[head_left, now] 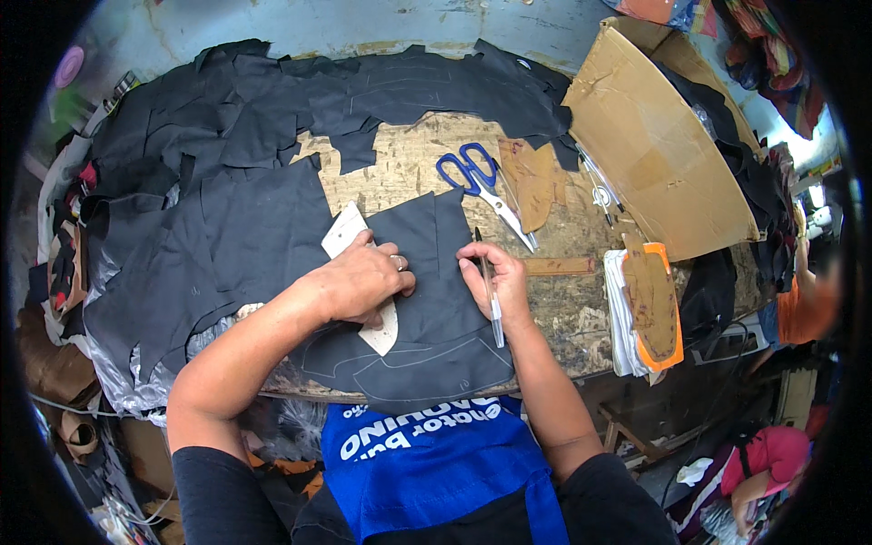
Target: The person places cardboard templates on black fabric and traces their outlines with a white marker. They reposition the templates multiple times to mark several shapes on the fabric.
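Note:
My left hand [368, 280] lies with bent fingers over a narrow cream pattern piece [341, 231], its two ends sticking out from under the palm. Beneath it is a sheet of black cloth [420, 232] with pale drawn outlines along its near part. My right hand [502, 289], just to the right, is closed round a clear pen [495, 313] with a dark end, tilted over the cloth's right edge. Beyond that hand, blue-handled scissors [486, 191] rest on the worn wooden table [400, 150].
Black cloth pieces [218, 118] cover the table's far and left sides. On the right stand a cardboard box [668, 145] and an orange-edged paper stack [618, 309] topped by a brown template [650, 304]. Another brown template [531, 182] lies beside the scissors. People [772, 454] sit at far right.

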Action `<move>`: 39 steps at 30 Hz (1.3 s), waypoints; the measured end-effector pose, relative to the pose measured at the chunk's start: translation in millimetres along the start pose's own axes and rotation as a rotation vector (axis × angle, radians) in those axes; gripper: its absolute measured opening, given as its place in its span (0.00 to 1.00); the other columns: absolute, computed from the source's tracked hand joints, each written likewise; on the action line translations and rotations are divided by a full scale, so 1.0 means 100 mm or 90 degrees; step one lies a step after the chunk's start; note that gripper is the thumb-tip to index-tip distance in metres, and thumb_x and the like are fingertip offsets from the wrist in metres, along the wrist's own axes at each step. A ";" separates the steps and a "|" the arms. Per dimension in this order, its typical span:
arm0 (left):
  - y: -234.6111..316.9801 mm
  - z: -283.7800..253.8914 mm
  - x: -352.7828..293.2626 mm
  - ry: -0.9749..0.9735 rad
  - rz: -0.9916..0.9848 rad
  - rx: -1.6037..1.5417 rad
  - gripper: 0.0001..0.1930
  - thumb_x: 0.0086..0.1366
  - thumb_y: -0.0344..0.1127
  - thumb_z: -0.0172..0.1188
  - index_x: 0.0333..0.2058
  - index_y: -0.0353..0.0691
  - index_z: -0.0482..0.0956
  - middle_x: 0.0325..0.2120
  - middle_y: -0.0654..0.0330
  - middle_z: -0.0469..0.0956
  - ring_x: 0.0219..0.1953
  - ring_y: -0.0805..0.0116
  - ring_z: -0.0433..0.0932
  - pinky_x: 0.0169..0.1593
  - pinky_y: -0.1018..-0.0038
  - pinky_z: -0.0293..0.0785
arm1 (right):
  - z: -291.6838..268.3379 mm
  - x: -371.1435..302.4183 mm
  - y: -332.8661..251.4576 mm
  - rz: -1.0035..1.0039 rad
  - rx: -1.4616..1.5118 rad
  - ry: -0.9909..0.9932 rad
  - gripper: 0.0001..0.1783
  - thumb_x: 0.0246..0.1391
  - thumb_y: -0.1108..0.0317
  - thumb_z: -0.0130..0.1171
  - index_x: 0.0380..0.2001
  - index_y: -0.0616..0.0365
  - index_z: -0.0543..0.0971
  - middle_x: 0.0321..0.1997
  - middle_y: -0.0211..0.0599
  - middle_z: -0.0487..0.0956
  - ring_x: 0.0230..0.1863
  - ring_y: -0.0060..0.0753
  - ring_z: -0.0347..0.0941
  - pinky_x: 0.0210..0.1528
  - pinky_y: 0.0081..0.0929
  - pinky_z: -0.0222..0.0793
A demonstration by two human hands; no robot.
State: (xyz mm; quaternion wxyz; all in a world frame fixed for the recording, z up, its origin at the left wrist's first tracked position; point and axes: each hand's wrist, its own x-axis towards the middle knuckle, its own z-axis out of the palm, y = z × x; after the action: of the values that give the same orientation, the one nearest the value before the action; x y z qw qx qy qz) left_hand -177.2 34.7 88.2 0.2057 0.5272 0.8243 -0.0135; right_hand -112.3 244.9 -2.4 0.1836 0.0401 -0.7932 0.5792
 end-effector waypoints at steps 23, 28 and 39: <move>-0.47 0.32 0.40 0.434 -0.437 -0.502 0.22 0.41 0.37 0.75 0.36 0.33 0.83 0.18 0.61 0.77 0.21 0.76 0.74 0.30 0.76 0.72 | 0.02 0.00 -0.01 0.006 0.019 0.005 0.05 0.48 0.77 0.61 0.31 0.62 0.78 0.32 0.34 0.80 0.35 0.23 0.75 0.40 0.20 0.70; -0.49 0.26 0.47 0.429 -0.474 -0.452 0.23 0.41 0.41 0.75 0.36 0.35 0.84 0.19 0.58 0.79 0.22 0.72 0.76 0.32 0.75 0.73 | 0.02 0.02 -0.02 -0.009 0.009 -0.001 0.05 0.48 0.78 0.61 0.31 0.62 0.78 0.31 0.35 0.80 0.34 0.23 0.75 0.39 0.20 0.70; -0.21 0.28 0.32 0.623 -0.421 -0.301 0.25 0.45 0.41 0.72 0.42 0.35 0.80 0.28 0.50 0.81 0.31 0.56 0.80 0.37 0.67 0.75 | 0.04 0.02 0.02 -0.010 0.004 0.017 0.05 0.47 0.78 0.59 0.31 0.62 0.79 0.30 0.38 0.80 0.32 0.28 0.77 0.36 0.22 0.70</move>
State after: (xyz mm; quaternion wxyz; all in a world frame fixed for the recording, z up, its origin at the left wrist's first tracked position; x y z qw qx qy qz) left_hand -198.0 46.6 47.1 -0.0990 0.1301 0.9229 0.3487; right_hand -115.4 242.2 -5.0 0.1984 0.0390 -0.7883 0.5811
